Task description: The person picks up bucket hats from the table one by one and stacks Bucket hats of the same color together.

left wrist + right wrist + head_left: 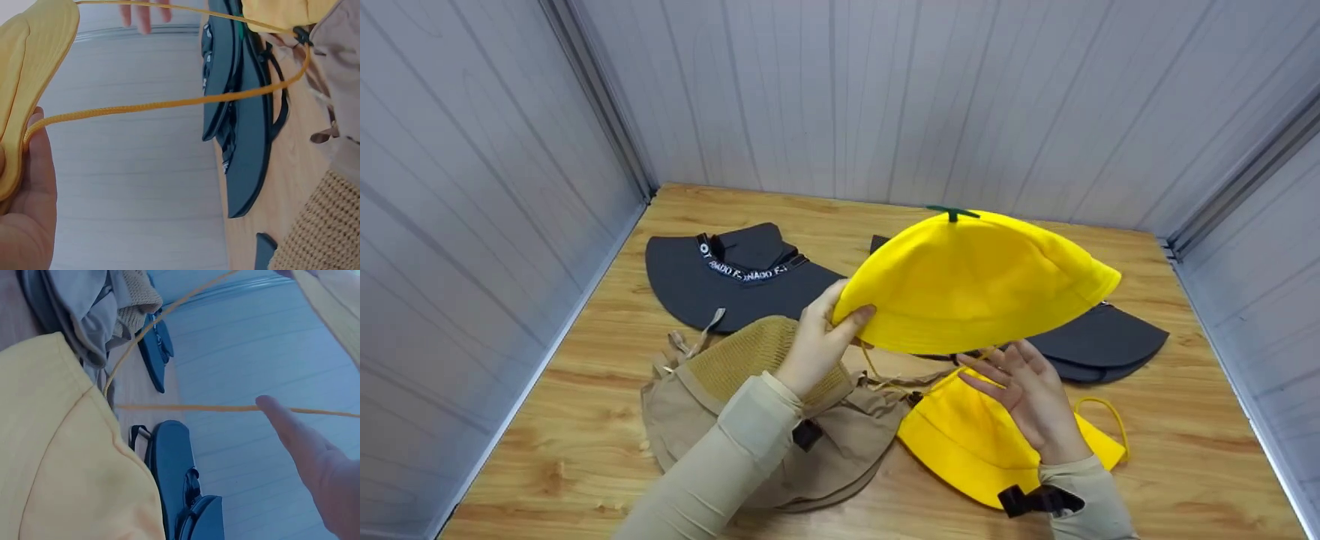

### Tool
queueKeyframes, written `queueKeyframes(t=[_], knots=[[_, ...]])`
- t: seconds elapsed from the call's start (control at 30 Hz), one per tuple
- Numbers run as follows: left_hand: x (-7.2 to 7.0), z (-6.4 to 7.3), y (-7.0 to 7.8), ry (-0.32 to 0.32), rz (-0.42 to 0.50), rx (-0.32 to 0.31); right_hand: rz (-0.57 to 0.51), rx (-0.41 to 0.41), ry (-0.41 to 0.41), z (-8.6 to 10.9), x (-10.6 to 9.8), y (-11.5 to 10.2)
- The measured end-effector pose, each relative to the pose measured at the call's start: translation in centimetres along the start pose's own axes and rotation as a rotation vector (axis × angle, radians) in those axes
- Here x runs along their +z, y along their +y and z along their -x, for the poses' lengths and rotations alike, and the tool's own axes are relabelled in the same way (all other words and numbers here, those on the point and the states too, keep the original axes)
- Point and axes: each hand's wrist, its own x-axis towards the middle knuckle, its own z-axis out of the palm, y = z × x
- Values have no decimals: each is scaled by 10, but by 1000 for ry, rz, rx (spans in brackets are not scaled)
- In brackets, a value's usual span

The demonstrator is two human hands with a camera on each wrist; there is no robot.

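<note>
A yellow bucket hat [982, 285] with a green stem-like tip [952, 214] is held up above the other hats. My left hand [819, 341] grips its left brim, thumb on the outer side. From the hat hangs a thin yellow cord [169, 104] in a long loop, with a dark toggle [302, 36] at its lower end. My right hand [1027, 397] is raised under the hat's right side, fingers loosely extended beside the cord; whether they touch it I cannot tell. Below that hand, a second yellow hat [960, 439] lies on the wooden table.
Tan hats [840, 472], one with a mesh crown [746, 356], are piled at the front left. Behind them lies a dark grey visor [682, 277] with a lettered band. More dark visors [1110, 345] lie at the right, partly hidden. Pale panel walls [825, 97] enclose the table.
</note>
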Motion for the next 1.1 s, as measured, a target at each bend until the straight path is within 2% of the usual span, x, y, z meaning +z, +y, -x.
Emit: queueKeyframes(t=[0.1,0.17,0.33,0.5,0.67,0.83,0.93,1.1], knots=[[2,1,-3,-50,31,-61,-49,-28,-13,2,-2,-3],[3,2,-4,-81,52,-98,-76,-45,12,2,-3,-5],[3,2,-9,-146,81,-159,-204,-119,132,3,-7,-10],[3,2,-13,-213,52,-188,-344,-185,254,5,-12,-19],[1,2,-15,-269,72,-241,-368,-200,345,8,-15,-26],[-1,2,-15,-321,37,-289,-378,-210,403,13,-20,-28],[0,3,-15,-352,-32,-294,-404,-215,445,16,-25,-29],[4,7,-20,-364,-83,-312,-451,-199,505,22,-35,-29]])
